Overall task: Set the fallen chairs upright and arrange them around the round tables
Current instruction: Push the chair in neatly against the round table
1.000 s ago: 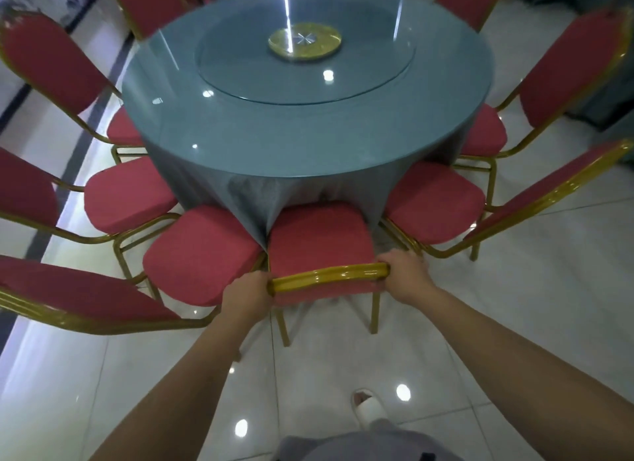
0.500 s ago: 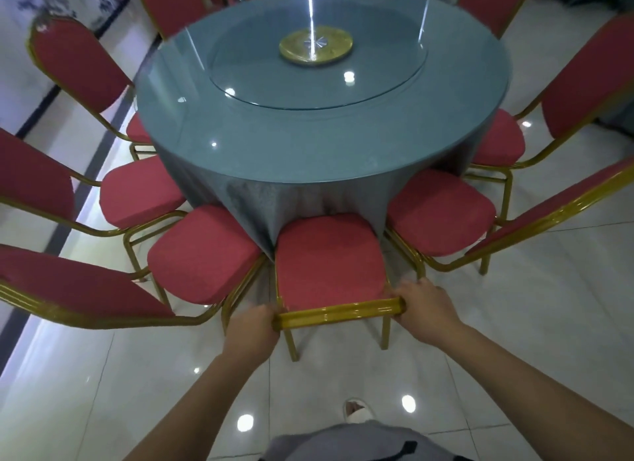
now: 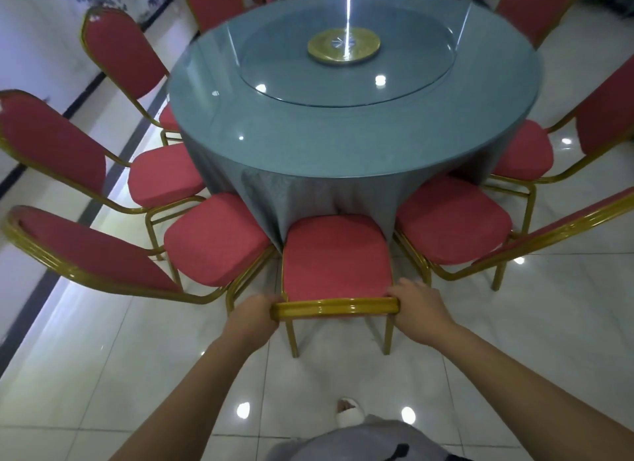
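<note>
Gripping the near chair (image 3: pixel 336 254) by its gold top rail (image 3: pixel 334 309): left hand (image 3: pixel 252 314) curled round the rail's left end, right hand (image 3: pixel 417 304) curled round the right end, fingers wrapped over to the far side; chair upright on its legs, red seat facing the round surface (image 3: pixel 343 141); front edge of the seat meets the hanging grey-blue cloth (image 3: pixel 308 199), touching or tucked just under, cannot tell which; viewed from almost straight above, so the backrest shows only as the rail; left neighbour chair (image 3: pixel 216 237) just beside, seat corners near one another; right neighbour chair (image 3: pixel 449 220) just beside on the other flank; more red chairs with gold frames ring the surface on both sides and along the far edge, all upright, seats pointing inward; glass turntable (image 3: pixel 411 79) lies on the surface, a gold disc (image 3: pixel 344 46) at its middle; glossy white floor tiles (image 3: pixel 549 340) carry spots of reflected light; a foot in a pale slipper (image 3: pixel 348 414) on the floor behind the chair, between the two forearms.
</note>
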The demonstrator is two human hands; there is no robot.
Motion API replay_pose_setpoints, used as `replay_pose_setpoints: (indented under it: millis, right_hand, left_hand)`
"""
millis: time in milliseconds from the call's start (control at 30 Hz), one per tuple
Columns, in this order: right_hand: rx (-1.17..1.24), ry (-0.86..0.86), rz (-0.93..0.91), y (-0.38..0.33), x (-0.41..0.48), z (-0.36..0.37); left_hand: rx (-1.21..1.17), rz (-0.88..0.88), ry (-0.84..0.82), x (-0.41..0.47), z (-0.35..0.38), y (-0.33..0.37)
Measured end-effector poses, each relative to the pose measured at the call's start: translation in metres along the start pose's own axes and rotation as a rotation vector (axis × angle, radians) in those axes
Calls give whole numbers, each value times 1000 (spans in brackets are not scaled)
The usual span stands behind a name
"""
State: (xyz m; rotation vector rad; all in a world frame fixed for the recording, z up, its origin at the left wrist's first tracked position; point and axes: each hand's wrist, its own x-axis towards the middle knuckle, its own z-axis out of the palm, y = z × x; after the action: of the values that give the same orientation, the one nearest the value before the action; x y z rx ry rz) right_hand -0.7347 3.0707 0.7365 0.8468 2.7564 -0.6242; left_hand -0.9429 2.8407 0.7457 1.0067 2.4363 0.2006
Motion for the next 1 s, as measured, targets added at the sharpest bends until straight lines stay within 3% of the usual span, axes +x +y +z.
replay_pose_setpoints:
  millis: [200,367,500,600,733,867,1000]
  right_hand:
    - [156,-105,38,-1,-15,-14]
    - [425,57,186,25,-48,-31]
    - [196,128,289,85,-54,-66]
    - [-161,117,338,141,-43,-99]
    - [-575,74,264,219,-11,-133]
    - [-731,21,222,297,23,-163]
    - [-809,26,129,335,40,-173]
  left_hand:
    - [-7,132,-4,-13,-2,35]
    - [30,301,16,-12,-4,89]
    - [170,355,-2,-11,2,137]
    - [348,295,39,-6,13,163]
    - [514,131,90,2,31,189]
    - [602,-64,105,9,43,209]
    - [604,-148,130,9,45,221]
